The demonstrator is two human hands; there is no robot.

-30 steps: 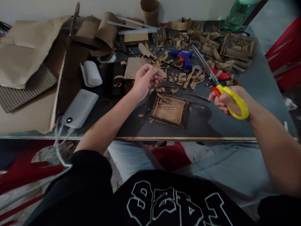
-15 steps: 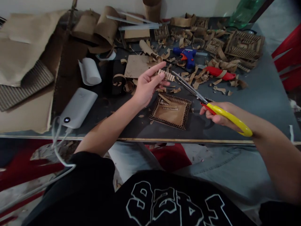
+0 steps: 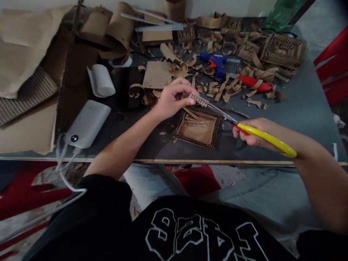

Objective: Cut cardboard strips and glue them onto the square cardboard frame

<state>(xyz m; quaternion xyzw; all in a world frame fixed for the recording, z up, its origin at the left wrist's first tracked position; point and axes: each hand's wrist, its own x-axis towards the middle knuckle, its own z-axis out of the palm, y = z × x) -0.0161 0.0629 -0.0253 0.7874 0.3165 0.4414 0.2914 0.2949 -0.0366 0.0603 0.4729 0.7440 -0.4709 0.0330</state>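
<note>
Yellow and red scissor handles (image 3: 265, 136), brown ribbed cardboard strip (image 3: 199, 99), blue glue gun (image 3: 220, 62), green bottle (image 3: 284, 14)

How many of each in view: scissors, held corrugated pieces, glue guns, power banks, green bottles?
Scissors: 1, in right hand
Corrugated piece: 1, in left hand
Glue gun: 1
Power bank: 1
Green bottle: 1
Total: 5

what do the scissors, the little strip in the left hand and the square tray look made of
Scissors: probably metal blades, grey with a sheen; the yellow and red handles look like smooth plastic.
Strip: seemingly corrugated cardboard, matte brown with visible ridges.
Square tray: likely cardboard too, matte brown, with wavy corrugation showing around its sides.
</note>
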